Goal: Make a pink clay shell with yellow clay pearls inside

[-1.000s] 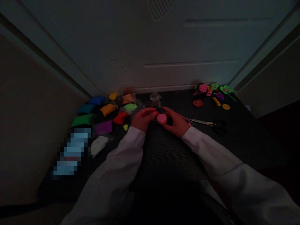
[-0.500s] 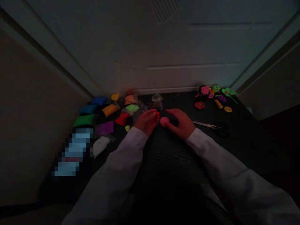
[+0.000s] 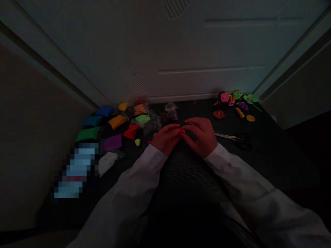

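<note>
Between my two hands is a small piece of bright red modelling clay [image 3: 182,131]. My left hand [image 3: 167,137] is closed with the clay at its fingertips. Thumb and fingers of my right hand [image 3: 200,136] pinch the same piece from the other side. A bit of pink clay [image 3: 154,135] shows just past the left edge of my left hand, mostly hidden by it. Close by lies a tiny red bit [image 3: 149,142]. A small yellow-green lump [image 3: 138,142] sits farther left on the dark table [image 3: 186,172].
Several bags of coloured clay, among them a purple one [image 3: 112,142] and a white one [image 3: 108,162], lie on the left near a blurred-out phone [image 3: 77,170]. Scissors [image 3: 232,137] lie to the right. Behind them are small clay figures, including a pink flower [image 3: 224,97].
The pink clay has left my right hand's fingers, and some pink now shows left of my left hand. My right hand has come to the red clay, and both hands now meet at it.
</note>
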Action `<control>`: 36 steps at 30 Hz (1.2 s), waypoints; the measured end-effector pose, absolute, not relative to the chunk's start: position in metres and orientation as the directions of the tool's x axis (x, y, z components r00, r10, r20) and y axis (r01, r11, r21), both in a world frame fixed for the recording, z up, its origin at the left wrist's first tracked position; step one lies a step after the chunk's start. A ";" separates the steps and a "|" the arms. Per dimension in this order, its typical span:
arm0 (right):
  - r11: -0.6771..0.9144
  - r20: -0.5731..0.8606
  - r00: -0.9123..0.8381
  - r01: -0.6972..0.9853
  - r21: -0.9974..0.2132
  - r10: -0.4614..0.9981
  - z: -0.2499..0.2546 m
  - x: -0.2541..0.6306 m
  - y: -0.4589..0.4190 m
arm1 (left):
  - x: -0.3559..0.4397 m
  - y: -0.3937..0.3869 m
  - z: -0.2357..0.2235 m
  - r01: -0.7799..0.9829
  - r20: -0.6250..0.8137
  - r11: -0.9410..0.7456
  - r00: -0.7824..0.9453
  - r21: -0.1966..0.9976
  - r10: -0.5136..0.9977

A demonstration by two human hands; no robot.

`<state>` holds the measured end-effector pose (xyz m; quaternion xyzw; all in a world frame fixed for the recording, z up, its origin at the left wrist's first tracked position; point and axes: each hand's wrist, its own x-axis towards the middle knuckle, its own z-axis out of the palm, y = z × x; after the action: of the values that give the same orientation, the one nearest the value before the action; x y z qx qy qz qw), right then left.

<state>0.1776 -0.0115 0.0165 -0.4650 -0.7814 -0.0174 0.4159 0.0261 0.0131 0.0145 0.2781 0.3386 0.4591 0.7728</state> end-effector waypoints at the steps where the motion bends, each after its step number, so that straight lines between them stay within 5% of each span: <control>1: 0.567 0.667 -0.222 0.741 -0.358 0.711 0.017 0.178 -0.012 | 0.026 0.013 0.014 -0.521 -0.269 0.426 0.352 0.739 0.897; 36: 0.620 0.711 -0.240 0.709 -0.336 0.660 0.012 0.177 -0.009 | 0.024 0.012 0.013 -0.504 -0.194 0.358 0.349 0.786 0.917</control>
<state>0.1773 -0.0089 0.0121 -0.4350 -0.7871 -0.0278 0.4365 0.0237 0.0120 0.0129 0.3177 0.3245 0.4690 0.7575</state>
